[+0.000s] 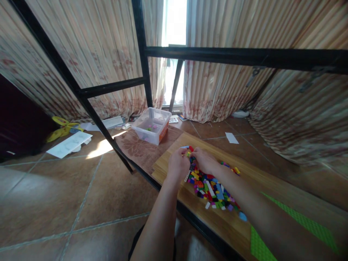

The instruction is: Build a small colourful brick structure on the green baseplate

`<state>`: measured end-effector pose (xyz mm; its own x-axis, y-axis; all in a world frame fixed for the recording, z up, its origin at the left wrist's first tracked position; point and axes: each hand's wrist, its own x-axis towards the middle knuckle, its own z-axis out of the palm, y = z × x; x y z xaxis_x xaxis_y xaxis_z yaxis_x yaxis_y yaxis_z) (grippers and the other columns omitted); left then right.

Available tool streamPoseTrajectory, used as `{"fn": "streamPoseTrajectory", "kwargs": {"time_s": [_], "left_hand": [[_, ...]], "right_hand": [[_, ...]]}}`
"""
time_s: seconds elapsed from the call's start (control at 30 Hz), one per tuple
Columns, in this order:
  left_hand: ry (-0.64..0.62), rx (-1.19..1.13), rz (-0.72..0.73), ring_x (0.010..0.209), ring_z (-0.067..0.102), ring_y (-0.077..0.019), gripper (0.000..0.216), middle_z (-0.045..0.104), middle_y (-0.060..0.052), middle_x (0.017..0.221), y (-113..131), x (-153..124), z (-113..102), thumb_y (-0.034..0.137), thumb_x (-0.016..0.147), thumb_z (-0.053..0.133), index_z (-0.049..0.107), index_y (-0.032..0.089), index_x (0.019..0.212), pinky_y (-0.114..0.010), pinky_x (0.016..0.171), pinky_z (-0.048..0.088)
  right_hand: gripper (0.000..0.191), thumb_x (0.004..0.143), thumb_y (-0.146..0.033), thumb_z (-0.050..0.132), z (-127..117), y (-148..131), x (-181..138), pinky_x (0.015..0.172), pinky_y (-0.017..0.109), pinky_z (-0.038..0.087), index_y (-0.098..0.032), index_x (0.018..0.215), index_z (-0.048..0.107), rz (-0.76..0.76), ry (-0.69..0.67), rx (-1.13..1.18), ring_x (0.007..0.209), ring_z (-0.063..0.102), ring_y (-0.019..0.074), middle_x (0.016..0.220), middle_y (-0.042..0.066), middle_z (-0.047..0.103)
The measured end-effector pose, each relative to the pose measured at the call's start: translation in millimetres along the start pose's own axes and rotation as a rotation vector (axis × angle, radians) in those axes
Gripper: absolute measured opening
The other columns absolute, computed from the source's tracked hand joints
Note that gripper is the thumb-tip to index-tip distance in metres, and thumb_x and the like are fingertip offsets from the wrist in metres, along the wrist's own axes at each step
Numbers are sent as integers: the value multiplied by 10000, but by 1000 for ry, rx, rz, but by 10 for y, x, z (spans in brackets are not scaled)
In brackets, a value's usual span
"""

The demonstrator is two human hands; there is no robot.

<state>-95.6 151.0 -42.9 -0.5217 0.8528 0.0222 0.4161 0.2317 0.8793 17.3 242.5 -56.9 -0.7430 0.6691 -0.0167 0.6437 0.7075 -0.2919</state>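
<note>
Curtained room, wooden bench (174,165) up front: left hand (178,166) and right hand (204,160) pinch small bricks (188,153) together, just past the colourful brick pile (213,189). Clear tub (152,125) sits behind.

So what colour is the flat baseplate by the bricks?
Bright green baseplate, seen in the head view.

Left hand (178,165): bare, no glove, no ring or watch visible.
Right hand (204,160): bare, likewise unadorned.
Left forearm (160,217): uncovered along its whole visible length, no sleeve edge in view.
Right forearm (261,214): uncovered too, sleeveless as far as the lower frame border.
Clothing: only a dark patch just below the left forearm, too little to identify.
</note>
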Motion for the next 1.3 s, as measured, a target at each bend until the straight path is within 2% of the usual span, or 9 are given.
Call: {"fn": "streamPoseTrajectory", "kwargs": {"time_s": [0.17, 0.27, 0.37, 0.43, 0.53, 0.73, 0.83, 1.07, 1.3], "left_hand": [[-20, -10, 6, 892, 656, -205, 271, 720, -98, 960, -17, 28, 42, 133, 830, 503, 708, 152, 1006, -306, 826, 480], [-87, -172, 13, 849, 648, -182, 205, 714, -80, 913, 56, 1, 74, 213, 852, 538, 710, 149, 943, -267, 759, 488], [-340, -530, -64, 750, 636, -151, 244, 693, -58, 841, 203, -134, 163, 353, 864, 578, 694, 140, 877, -242, 670, 500], [-582, -795, -156, 694, 627, -134, 295, 683, -47, 812, 316, -284, 262, 424, 827, 638, 682, 139, 887, -248, 648, 517], [-818, -987, -237, 669, 621, -122, 375, 667, -37, 768, 452, -526, 448, 446, 704, 770, 675, 123, 869, -263, 675, 536], [-1038, -793, -279, 639, 609, -95, 436, 649, -20, 758, 566, -883, 858, 398, 595, 858, 681, 103, 863, -223, 637, 500], [-1156, -683, -287, 631, 611, -103, 429, 655, -31, 738, 572, -1049, 1051, 408, 596, 850, 688, 92, 836, -240, 638, 497], [-1181, -761, -387, 599, 624, -116, 454, 673, -44, 732, 649, -1333, 1362, 383, 559, 871, 691, 74, 839, -276, 642, 514], [-1085, -880, -376, 683, 688, -154, 367, 711, -63, 796, 811, -1224, 1452, 308, 631, 836, 690, 93, 890, -272, 702, 539]], "right_hand": [[239, 788, -120, 615, -89, 39, -55, 806, 303, 422, -204, 1007, 663, 34, 15, 32, 974, 612, 216, 1088, 81, 649], [199, 846, -196, 567, -258, 23, -285, 782, 295, 434, -221, 1039, 611, 81, 97, 125, 921, 614, 185, 1023, 46, 671], [178, 843, -298, 592, -380, -17, -705, 644, 275, 426, -238, 1009, 581, 154, 310, 434, 684, 587, 151, 772, -17, 635], [215, 806, -327, 641, -391, -44, -1030, 585, 269, 401, -238, 990, 576, 209, 446, 509, 606, 540, 142, 674, -40, 565], [178, 777, -319, 680, -341, -54, -1484, 574, 268, 396, -236, 896, 576, 287, 609, 529, 592, 498, 134, 654, -41, 525], [282, 788, -320, 700, -242, 79, -2279, 618, 279, 449, -258, 1060, 656, 426, 646, 665, 645, 563, 146, 775, -8, 642], [156, 821, -320, 668, -178, 170, -2620, 686, 292, 469, -282, 960, 730, 411, 622, 711, 750, 598, 168, 845, 12, 669], [148, 797, -275, 698, -158, 372, -2981, 659, 284, 476, -301, 923, 770, 393, 675, 787, 716, 595, 162, 791, 10, 679], [170, 749, -347, 740, -230, 740, -3130, 575, 287, 482, -272, 901, 759, 499, 968, 1141, 579, 555, 122, 736, -3, 678]]}}
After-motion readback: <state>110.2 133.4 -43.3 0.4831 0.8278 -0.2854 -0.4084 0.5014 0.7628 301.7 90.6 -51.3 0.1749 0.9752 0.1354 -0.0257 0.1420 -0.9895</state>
